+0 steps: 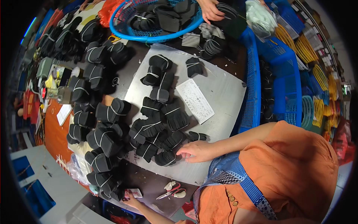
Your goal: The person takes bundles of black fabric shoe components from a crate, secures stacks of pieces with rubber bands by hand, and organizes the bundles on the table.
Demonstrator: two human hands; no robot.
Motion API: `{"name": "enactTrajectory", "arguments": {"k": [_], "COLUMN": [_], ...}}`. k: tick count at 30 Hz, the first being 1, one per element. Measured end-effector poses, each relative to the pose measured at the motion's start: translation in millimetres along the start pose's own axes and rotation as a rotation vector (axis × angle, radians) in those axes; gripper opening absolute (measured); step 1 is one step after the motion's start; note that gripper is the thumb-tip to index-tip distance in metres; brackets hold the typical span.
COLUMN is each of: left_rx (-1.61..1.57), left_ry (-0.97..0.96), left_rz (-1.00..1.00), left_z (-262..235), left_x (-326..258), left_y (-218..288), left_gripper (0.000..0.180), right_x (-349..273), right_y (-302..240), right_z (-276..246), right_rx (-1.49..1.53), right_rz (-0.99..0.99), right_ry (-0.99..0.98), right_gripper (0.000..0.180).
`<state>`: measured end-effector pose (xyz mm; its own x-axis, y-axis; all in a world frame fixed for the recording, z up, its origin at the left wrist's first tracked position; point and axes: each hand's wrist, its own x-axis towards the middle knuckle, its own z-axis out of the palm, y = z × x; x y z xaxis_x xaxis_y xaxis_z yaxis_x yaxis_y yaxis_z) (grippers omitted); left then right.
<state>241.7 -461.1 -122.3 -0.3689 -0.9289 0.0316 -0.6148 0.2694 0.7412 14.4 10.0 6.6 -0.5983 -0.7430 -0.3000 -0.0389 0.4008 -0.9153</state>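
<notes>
Bundles (pixel 151 128) of black pieces, mostly bound with pale bands, heap on the metal sheet (pixel 223 89) toward 8 o'clock; these look finished. Pieces in the blue basket (pixel 149 39), 11 o'clock, show no clear bands, so binding probably remains there (a co-worker's hand (pixel 212 12), near 12, is at another black stack (pixel 227 10)). Right hand (pixel 199 151), 5 o'clock: fingers curled at the heap's edge, cannot tell if clamped. Left hand (pixel 130 202), 7 o'clock: at a red-and-white card (pixel 134 193), grip unclear.
</notes>
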Motion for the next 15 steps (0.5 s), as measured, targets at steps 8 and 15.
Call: {"name": "enactTrajectory", "arguments": {"k": [8, 15], "left_rx": [0.769, 0.515], "left_ry": [-0.034, -0.228], "left_rz": [-0.37, -0.382], "left_z": [30.0, 9.9], "left_x": [-8.8, -28.9], "left_y": [53.6, 57.6], "left_gripper": [0.1, 0.096], "right_x": [-4.6, -8.5], "right_y": [7.3, 4.6], "right_z": [8.5, -10.2], "right_rx": [-0.091, -0.063], "right_rz": [-0.082, -0.048], "right_ry": [0.024, 0.121], "right_gripper": [0.039, 0.036]}}
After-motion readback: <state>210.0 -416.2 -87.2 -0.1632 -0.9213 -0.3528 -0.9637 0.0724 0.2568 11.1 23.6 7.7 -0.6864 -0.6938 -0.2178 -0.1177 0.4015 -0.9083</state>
